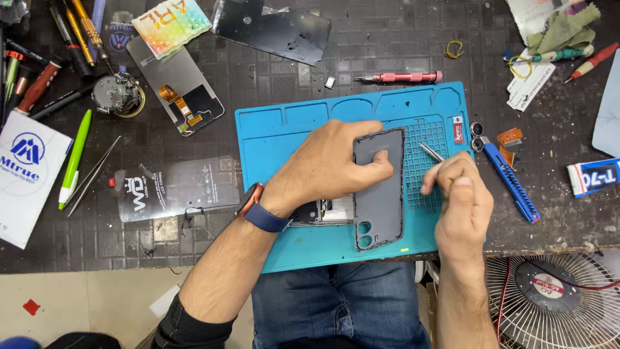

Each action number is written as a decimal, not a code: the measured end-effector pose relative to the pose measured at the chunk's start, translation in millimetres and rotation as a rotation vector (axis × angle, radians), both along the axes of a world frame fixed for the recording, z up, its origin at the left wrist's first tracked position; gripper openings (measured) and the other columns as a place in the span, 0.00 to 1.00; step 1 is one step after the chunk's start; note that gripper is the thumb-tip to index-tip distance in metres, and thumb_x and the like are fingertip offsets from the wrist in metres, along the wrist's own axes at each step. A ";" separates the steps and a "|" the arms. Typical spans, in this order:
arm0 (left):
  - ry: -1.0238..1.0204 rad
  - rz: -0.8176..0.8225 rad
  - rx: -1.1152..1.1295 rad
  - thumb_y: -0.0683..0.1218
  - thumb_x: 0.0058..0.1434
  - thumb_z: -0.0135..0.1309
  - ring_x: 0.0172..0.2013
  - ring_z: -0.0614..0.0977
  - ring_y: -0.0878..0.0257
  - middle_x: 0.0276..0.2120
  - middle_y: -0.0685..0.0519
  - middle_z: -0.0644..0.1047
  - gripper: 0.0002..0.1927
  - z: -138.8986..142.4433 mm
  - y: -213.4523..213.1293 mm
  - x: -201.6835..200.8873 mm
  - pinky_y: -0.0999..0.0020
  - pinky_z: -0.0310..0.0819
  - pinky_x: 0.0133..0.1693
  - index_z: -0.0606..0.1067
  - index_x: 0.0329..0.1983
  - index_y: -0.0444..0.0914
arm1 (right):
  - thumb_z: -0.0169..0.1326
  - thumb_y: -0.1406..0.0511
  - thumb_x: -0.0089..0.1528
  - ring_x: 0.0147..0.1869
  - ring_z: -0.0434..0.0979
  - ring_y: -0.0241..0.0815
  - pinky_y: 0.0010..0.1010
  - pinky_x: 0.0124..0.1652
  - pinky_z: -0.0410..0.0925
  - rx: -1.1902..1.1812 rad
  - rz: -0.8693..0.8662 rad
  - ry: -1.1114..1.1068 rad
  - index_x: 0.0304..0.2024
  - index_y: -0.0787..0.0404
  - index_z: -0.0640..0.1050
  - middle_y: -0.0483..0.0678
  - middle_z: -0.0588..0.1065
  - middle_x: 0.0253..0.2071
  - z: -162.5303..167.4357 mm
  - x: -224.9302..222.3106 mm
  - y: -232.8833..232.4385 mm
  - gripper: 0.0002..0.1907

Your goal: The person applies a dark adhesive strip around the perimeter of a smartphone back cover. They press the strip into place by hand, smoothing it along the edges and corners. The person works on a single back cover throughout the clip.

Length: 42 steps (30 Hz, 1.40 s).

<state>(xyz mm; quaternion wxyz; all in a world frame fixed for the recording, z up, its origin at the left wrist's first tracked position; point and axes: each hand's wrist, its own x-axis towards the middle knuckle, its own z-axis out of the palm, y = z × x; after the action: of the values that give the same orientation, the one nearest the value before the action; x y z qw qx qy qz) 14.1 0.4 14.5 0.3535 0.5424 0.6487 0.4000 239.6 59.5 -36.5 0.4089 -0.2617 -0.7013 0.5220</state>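
Grey back cover (pixel 378 187) lies on the blue mat (pixel 278 136), pinned flat by the left hand (pixel 332 165). The right hand (pixel 457 194) pinches what looks like tweezers (pixel 431 152) beside its edge; edge work seems underway, needing steady aim.

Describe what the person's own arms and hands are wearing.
The left hand and right hand are bare, with no gloves or rings visible. A smartwatch with an orange case and dark blue strap sits on the left wrist. A black sleeve is pushed up the left arm; the right forearm is bare.
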 end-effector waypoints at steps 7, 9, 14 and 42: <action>-0.107 -0.025 0.002 0.50 0.56 0.55 0.14 0.68 0.67 0.12 0.53 0.70 0.11 0.2 -0.9 -4.3 0.66 0.62 0.19 0.77 0.32 0.36 | 0.48 0.70 0.63 0.40 0.64 0.38 0.29 0.39 0.63 0.073 -0.168 -0.194 0.39 0.68 0.70 0.47 0.62 0.39 14.7 -14.2 -4.9 0.05; -0.126 -0.027 0.020 0.50 0.56 0.56 0.15 0.67 0.68 0.13 0.54 0.70 0.11 -0.8 -1.5 -5.9 0.67 0.62 0.19 0.77 0.31 0.36 | 0.53 0.71 0.61 0.40 0.68 0.38 0.29 0.41 0.64 0.233 -0.026 -0.342 0.37 0.68 0.72 0.47 0.67 0.37 19.3 -16.2 -4.9 0.05; -0.151 -0.035 0.087 0.49 0.57 0.56 0.17 0.69 0.70 0.15 0.55 0.72 0.11 -1.3 -1.1 -8.7 0.69 0.65 0.21 0.76 0.30 0.35 | 0.56 0.72 0.59 0.40 0.69 0.38 0.28 0.41 0.64 0.244 0.077 -0.428 0.34 0.67 0.73 0.46 0.70 0.34 22.8 -15.7 -2.8 0.04; -0.012 0.035 -0.026 0.53 0.51 0.56 0.13 0.75 0.59 0.12 0.48 0.73 0.16 3.7 -1.7 -5.1 0.64 0.69 0.21 0.80 0.37 0.38 | 0.55 0.74 0.57 0.32 0.72 0.35 0.26 0.33 0.65 0.173 0.014 -0.486 0.34 0.69 0.78 0.46 0.73 0.30 20.9 -16.4 -3.9 0.03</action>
<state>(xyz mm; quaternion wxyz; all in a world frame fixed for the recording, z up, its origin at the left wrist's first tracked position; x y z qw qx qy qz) 9.0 -1.4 18.2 0.3572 0.5238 0.6614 0.4008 223.2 55.5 -15.6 0.2457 -0.3387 -0.8227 0.3847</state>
